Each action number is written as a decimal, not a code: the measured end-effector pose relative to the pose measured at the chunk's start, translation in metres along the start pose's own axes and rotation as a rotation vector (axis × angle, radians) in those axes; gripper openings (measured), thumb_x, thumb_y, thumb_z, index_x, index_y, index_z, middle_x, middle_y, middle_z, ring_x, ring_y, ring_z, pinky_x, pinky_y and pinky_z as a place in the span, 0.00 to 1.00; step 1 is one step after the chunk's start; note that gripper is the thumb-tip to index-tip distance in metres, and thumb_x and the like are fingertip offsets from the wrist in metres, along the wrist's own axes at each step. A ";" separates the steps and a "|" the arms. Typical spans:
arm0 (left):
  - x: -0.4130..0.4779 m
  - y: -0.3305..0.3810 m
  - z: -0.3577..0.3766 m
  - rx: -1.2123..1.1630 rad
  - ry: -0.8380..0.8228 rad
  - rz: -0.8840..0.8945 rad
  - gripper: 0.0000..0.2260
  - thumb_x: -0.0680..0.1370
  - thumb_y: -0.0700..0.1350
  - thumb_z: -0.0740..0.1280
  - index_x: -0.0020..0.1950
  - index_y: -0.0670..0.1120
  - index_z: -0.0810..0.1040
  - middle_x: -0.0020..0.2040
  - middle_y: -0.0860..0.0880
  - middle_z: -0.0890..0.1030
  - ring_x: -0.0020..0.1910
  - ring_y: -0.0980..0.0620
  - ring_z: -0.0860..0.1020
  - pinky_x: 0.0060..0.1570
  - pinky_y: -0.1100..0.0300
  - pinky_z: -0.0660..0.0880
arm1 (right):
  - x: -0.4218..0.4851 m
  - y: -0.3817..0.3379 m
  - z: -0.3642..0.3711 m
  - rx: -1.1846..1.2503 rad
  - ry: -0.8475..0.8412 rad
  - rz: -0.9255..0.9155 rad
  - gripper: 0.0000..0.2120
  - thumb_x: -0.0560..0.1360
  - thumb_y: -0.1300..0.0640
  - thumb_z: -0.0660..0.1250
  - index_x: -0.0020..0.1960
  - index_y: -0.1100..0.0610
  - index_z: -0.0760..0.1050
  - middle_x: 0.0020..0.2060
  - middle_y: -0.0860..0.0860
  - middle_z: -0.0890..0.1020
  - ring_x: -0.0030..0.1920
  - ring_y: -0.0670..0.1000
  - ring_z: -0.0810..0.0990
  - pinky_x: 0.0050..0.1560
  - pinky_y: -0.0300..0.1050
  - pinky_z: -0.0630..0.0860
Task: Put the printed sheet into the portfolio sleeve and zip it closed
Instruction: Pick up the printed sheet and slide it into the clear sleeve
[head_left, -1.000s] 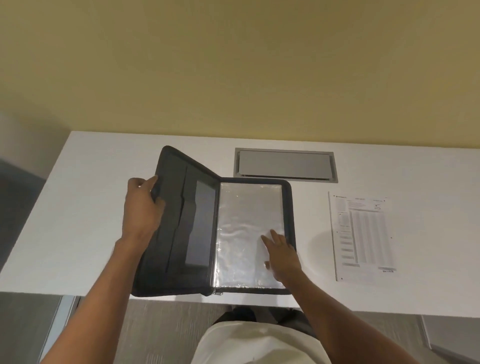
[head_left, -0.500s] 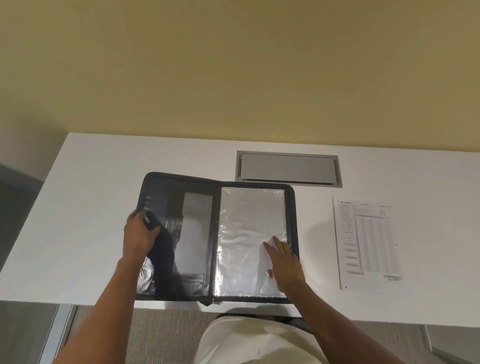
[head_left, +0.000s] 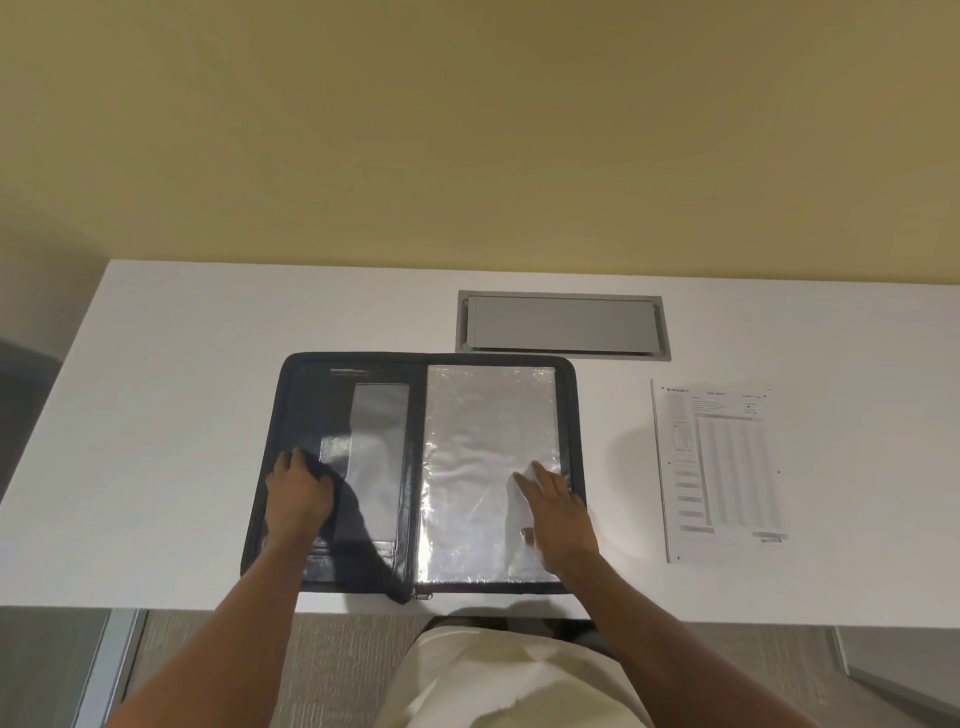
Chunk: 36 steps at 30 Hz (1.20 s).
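Head view: both hands (head_left: 300, 493) (head_left: 558, 506) pressed flat on open portfolio (head_left: 415, 467).

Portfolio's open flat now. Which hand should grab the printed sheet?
Right. The right hand rests on the clear sleeve, nearest the printed sheet lying further right; the left hand presses the portfolio cover's far side.

Lighting: even, moderately bright, from overhead. Strong glare on clear sleeve (head_left: 491, 467). Soft shadows beside both hands and right of portfolio (head_left: 415, 478) on white tabletop (head_left: 156, 415). Wide-angle bowing at edges. Sheet (head_left: 719, 467) print slightly soft, unreadable.
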<state>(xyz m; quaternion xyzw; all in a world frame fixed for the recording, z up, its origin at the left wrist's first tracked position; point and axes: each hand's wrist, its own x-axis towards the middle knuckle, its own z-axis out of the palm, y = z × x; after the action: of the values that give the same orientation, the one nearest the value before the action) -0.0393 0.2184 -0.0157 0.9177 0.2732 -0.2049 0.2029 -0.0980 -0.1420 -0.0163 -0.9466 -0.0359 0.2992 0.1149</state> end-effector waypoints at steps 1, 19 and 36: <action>-0.002 -0.001 0.001 -0.011 -0.008 0.004 0.26 0.81 0.41 0.66 0.77 0.34 0.65 0.78 0.35 0.65 0.75 0.31 0.64 0.74 0.39 0.65 | -0.001 0.002 0.000 0.007 0.003 -0.010 0.39 0.81 0.53 0.68 0.83 0.46 0.47 0.83 0.49 0.45 0.83 0.54 0.48 0.80 0.53 0.59; -0.090 0.118 0.070 0.023 0.142 0.269 0.36 0.83 0.53 0.66 0.84 0.42 0.53 0.85 0.41 0.53 0.83 0.40 0.54 0.80 0.40 0.58 | -0.014 0.087 -0.054 0.125 0.249 -0.029 0.37 0.80 0.49 0.68 0.83 0.46 0.51 0.83 0.49 0.53 0.82 0.54 0.54 0.80 0.51 0.55; -0.224 0.355 0.244 -0.127 -0.085 0.426 0.34 0.84 0.53 0.65 0.84 0.43 0.52 0.84 0.45 0.58 0.82 0.44 0.58 0.80 0.47 0.61 | -0.049 0.321 -0.087 0.353 0.292 0.358 0.31 0.78 0.53 0.67 0.79 0.52 0.62 0.75 0.52 0.68 0.74 0.55 0.68 0.67 0.49 0.69</action>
<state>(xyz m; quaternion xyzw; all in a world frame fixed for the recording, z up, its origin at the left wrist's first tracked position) -0.0689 -0.2662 -0.0178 0.9306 0.0768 -0.1780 0.3104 -0.0883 -0.4773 0.0036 -0.9363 0.2012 0.1769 0.2272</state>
